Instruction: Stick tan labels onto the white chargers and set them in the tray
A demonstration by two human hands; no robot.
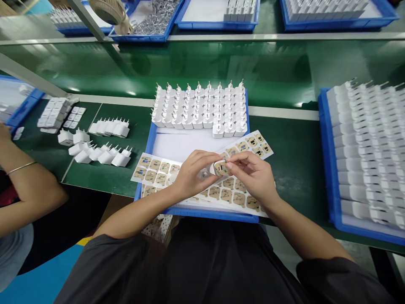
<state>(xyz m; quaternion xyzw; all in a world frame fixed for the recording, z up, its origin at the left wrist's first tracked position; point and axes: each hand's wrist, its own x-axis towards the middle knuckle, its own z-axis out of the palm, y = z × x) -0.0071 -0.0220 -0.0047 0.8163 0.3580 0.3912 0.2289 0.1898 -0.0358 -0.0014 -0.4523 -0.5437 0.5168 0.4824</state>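
Over the front of a blue tray (211, 214), my left hand (191, 174) grips a white plug charger (211, 169) between thumb and fingers. Its end face is turned toward my right hand (253, 174). A tan sticker (220, 168) with a dark slot lies against that face, and my right thumb and forefinger pinch its edge. Whether it is fully stuck down I cannot tell. Under both hands, sheets of tan stickers (153, 169) overlap across the tray. Behind them, rows of white plug chargers (199, 107) stand with their pins up.
At right is another blue tray (329, 169) filled with white chargers (363, 156). Loose chargers (107, 154) and small white pieces (75, 117) lie on the green table at left. A co-worker's arm (30, 190) rests beside them. More trays (218, 25) line the shelf above.
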